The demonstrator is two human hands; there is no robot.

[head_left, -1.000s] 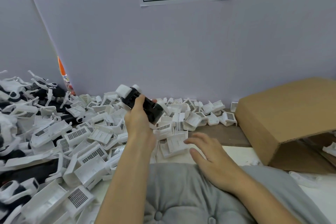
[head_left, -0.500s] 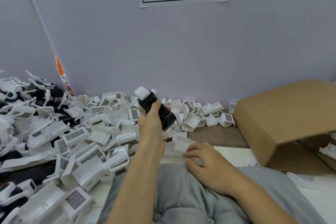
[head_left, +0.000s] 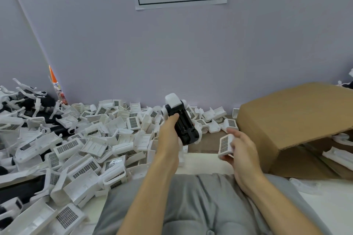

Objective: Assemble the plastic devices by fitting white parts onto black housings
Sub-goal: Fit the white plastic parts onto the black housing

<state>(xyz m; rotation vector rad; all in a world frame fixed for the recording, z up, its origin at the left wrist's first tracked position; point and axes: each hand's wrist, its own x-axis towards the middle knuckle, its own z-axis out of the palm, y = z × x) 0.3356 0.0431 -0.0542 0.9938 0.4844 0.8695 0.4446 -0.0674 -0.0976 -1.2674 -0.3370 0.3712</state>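
My left hand (head_left: pixel 169 135) grips a black housing (head_left: pixel 184 124) with white end pieces, held up over the middle of the table and tilted with its white top away from me. A short way to the right of it, my right hand (head_left: pixel 241 150) holds a white part (head_left: pixel 225 145) with a dark grille face turned towards me. The two pieces are apart. A large heap of white parts (head_left: pixel 86 145) covers the table's left and back.
A brown cardboard box (head_left: pixel 294 120) lies on its side at the right, with white pieces inside its opening. Black-and-white assembled devices (head_left: pixel 24 101) pile up at the far left. A grey cushion (head_left: pixel 200 206) is under my forearms. The wall stands close behind.
My right hand picked a white part up off the table and lifted it to the right. My left hand carried the black housing rightwards and turned it more upright.
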